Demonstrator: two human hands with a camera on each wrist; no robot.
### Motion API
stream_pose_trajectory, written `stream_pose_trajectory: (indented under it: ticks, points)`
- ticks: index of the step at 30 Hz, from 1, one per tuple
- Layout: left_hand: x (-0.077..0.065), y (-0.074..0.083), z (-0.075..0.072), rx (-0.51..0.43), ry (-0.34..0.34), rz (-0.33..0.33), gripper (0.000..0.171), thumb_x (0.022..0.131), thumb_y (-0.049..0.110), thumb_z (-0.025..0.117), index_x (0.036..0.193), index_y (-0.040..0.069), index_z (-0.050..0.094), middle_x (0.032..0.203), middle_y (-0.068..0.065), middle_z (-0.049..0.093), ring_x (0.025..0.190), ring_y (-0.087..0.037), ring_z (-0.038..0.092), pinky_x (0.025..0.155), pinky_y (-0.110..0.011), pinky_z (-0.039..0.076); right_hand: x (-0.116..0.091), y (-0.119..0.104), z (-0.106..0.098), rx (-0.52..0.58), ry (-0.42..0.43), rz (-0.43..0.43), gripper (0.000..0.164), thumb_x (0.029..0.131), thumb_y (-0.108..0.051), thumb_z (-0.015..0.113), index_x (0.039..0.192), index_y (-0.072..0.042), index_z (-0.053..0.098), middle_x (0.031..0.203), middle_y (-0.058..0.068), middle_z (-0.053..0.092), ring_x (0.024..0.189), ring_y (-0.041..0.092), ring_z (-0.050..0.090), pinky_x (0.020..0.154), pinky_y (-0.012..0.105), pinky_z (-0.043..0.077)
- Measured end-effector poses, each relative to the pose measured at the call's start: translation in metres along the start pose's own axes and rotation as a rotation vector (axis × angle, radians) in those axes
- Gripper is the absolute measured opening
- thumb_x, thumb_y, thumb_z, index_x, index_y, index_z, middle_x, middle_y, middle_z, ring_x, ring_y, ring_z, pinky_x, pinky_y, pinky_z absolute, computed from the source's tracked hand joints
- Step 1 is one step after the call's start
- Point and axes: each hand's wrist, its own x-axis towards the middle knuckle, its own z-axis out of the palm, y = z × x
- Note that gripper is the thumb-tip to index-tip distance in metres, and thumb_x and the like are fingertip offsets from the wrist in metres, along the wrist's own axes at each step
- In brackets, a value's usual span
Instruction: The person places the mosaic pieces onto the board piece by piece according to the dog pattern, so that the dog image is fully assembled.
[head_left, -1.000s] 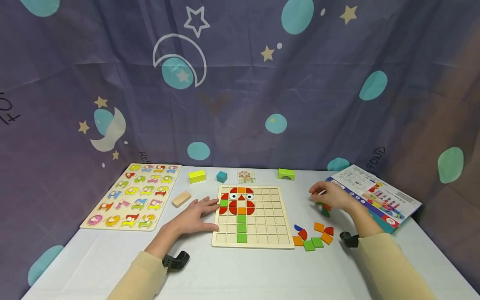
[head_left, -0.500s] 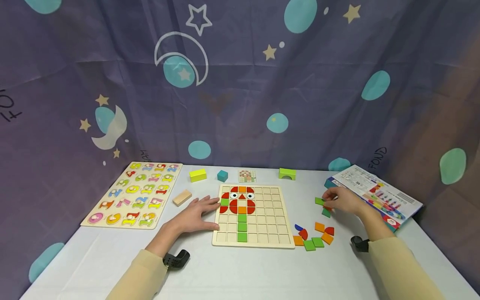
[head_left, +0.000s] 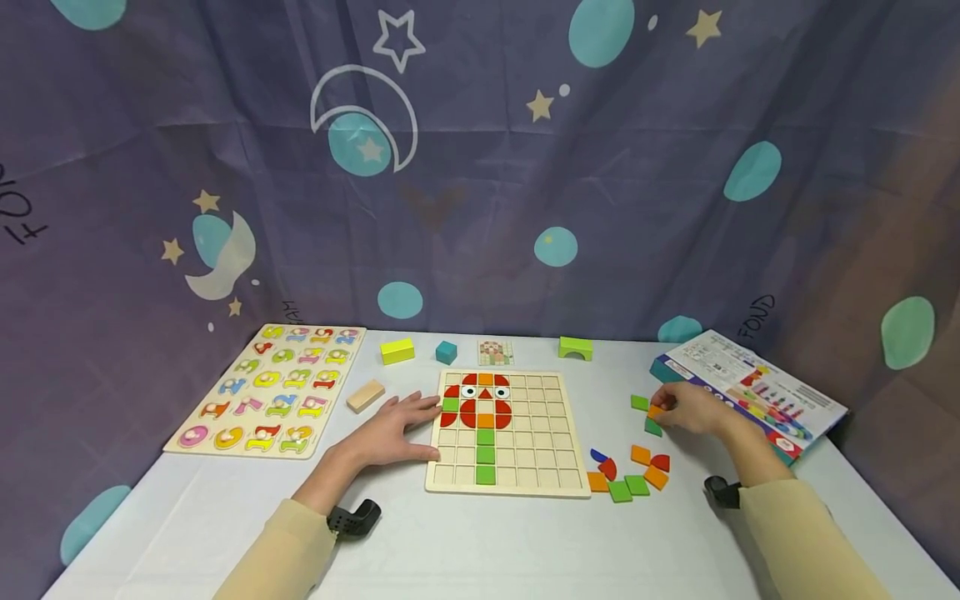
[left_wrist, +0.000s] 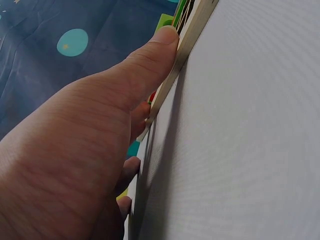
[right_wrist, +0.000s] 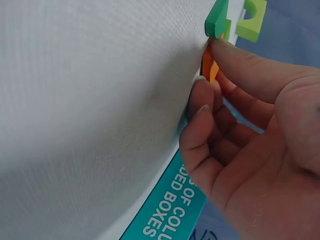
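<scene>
My left hand [head_left: 397, 429] rests against the left edge of a wooden grid board [head_left: 536, 454], its fingers spread and straight; in the left wrist view the thumb [left_wrist: 145, 62] touches the board's side. Red, orange, green and eye-marked tiles fill part of the grid. At the right, my right hand [head_left: 693, 408] pinches an orange tile [right_wrist: 210, 62] between thumb and fingers, low over the table. A green tile [head_left: 639, 402] lies just left of these fingertips, and a darker green piece [head_left: 653, 427] lies just in front of them.
Loose orange, red, green and blue pieces lie right of the board, among them a green square [head_left: 620, 492]. A box [head_left: 757, 387] stands behind my right hand. A number puzzle [head_left: 262, 400], wooden block [head_left: 365, 396], yellow block [head_left: 397, 351], teal cube [head_left: 446, 352], picture card [head_left: 496, 352] and green arch [head_left: 575, 348] surround the board.
My right hand has moved right and slightly toward me, off the green tile, and now pinches the orange tile. The left hand has stayed at the board's edge.
</scene>
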Motion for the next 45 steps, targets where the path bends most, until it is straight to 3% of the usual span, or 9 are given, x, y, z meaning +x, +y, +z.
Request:
stream_pose_trajectory:
  ticks: [7,14,20,31,38,45]
  points:
    - [0.0,0.001,-0.001,0.003,-0.005,0.004,0.082,0.084,0.052,0.079,0.148,0.008,0.053,0.158,-0.002,0.04,0.151,-0.031,0.022,0.121,-0.056,0.008,-0.004,-0.009,-0.004,0.046,0.006,0.009,0.016,0.093,-0.008,0.071,0.1,0.002,0.061,0.087,0.005,0.056,0.08,0.023,0.051,0.069,0.033,0.045]
    - [-0.001,-0.001,-0.001,0.0,0.006,0.015,0.081,0.084,0.052,0.079,0.147,0.007,0.054,0.158,-0.004,0.041,0.15,-0.033,0.023,0.12,-0.058,0.01,0.003,-0.04,-0.002,0.091,0.0,-0.091,0.012,0.095,-0.008,0.068,0.101,0.0,0.063,0.088,0.004,0.059,0.078,0.021,0.054,0.067,0.031,0.05]
    - [-0.001,-0.002,0.001,-0.006,0.003,0.012,0.082,0.083,0.052,0.079,0.147,0.007,0.054,0.157,-0.004,0.041,0.15,-0.033,0.023,0.12,-0.058,0.01,0.021,-0.08,0.02,0.125,-0.003,-0.148,0.006,0.093,-0.007,0.069,0.096,-0.004,0.064,0.085,0.003,0.06,0.076,0.02,0.055,0.067,0.031,0.049]
    - [0.0,-0.001,0.001,-0.009,0.004,0.01,0.082,0.084,0.051,0.079,0.147,0.006,0.053,0.158,-0.006,0.041,0.15,-0.034,0.023,0.12,-0.058,0.009,0.043,-0.144,0.063,0.145,-0.107,-0.314,0.004,0.093,-0.004,0.07,0.094,-0.005,0.066,0.085,-0.001,0.061,0.077,0.017,0.054,0.066,0.029,0.047]
    - [0.001,-0.001,0.002,-0.007,0.004,0.02,0.081,0.084,0.05,0.079,0.147,0.007,0.053,0.157,-0.005,0.041,0.15,-0.033,0.023,0.12,-0.058,0.009,0.05,-0.169,0.083,0.108,-0.15,-0.351,0.003,0.094,-0.003,0.07,0.094,-0.005,0.067,0.085,-0.002,0.062,0.078,0.016,0.055,0.071,0.031,0.049]
    - [0.0,-0.001,0.001,0.006,0.003,0.005,0.081,0.083,0.051,0.08,0.148,0.009,0.053,0.158,-0.002,0.04,0.151,-0.031,0.022,0.121,-0.056,0.008,0.058,-0.178,0.096,0.057,-0.164,-0.366,0.008,0.094,-0.002,0.068,0.092,-0.01,0.067,0.083,-0.004,0.061,0.078,0.014,0.055,0.073,0.031,0.048]
